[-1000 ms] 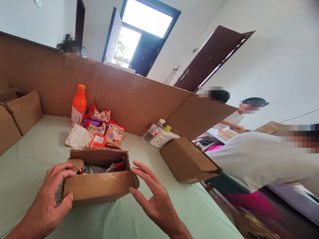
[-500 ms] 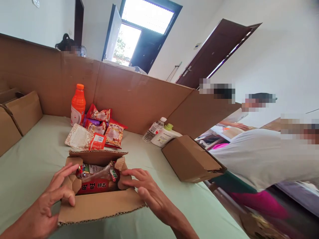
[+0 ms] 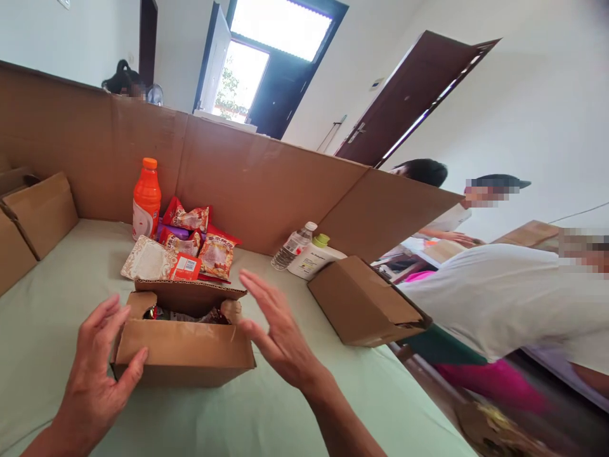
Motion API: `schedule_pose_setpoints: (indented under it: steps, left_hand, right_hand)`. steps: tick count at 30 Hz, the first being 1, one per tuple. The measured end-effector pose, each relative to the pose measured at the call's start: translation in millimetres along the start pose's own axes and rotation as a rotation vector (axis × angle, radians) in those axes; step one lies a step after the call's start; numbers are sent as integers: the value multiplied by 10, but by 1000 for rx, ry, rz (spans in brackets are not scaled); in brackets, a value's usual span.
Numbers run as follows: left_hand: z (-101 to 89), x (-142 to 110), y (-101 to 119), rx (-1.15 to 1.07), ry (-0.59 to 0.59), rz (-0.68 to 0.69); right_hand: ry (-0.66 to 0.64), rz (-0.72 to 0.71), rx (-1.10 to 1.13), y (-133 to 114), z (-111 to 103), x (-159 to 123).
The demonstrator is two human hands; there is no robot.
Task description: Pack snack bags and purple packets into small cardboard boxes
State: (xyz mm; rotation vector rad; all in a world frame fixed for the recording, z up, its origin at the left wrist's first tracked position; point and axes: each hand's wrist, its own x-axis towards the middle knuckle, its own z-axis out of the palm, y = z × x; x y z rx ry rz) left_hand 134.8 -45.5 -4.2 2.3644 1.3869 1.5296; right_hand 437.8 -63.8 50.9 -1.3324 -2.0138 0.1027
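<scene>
A small cardboard box [image 3: 190, 358] stands in front of me, its long near flap raised and leaning inward, its far flap upright and its side flaps folded in. Through the gap a little of the snack packages [image 3: 195, 317] inside shows; most of them are hidden. At the box's left end is my left hand [image 3: 101, 362], fingers apart, the thumb by the near flap. My right hand [image 3: 278, 333] is held open beside the right end, fingers stretched towards the far flap. Neither hand grips anything.
Behind the box lie several snack bags [image 3: 219, 255] and a patterned packet [image 3: 148, 259], with an orange bottle [image 3: 147, 200]. A water bottle [image 3: 291, 246], a white bottle [image 3: 311, 261] and a closed carton [image 3: 366, 301] are to the right. Cardboard walls [image 3: 266, 184] line the back; people stand beyond.
The near flap has swung up from lying outward, covering much of the contents. My right hand has lifted off the right side flap; my left hand has shifted back to the left.
</scene>
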Motion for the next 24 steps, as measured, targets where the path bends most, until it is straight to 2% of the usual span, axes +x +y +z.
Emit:
schedule_pose_setpoints:
  steps: [4, 6, 8, 11, 16, 24]
  left_hand:
    - [15, 13, -118, 51, -109, 89]
    - [24, 17, -178, -6, -216, 137]
    - [41, 17, -214, -88, -280, 128]
    - [68, 16, -220, -143, -266, 66]
    - [77, 29, -215, -152, -275, 75]
    - [92, 86, -311, -164, -275, 86]
  right_hand:
    - [-267, -104, 25, 12, 127, -84]
    - [-314, -114, -16, 54, 175, -218]
    - [-360, -121, -70, 96, 195, -308]
    - [-446, -127, -149, 135, 195, -259]
    - [-579, -146, -109, 198, 206, 63]
    - [-600, -144, -38, 245, 121, 254]
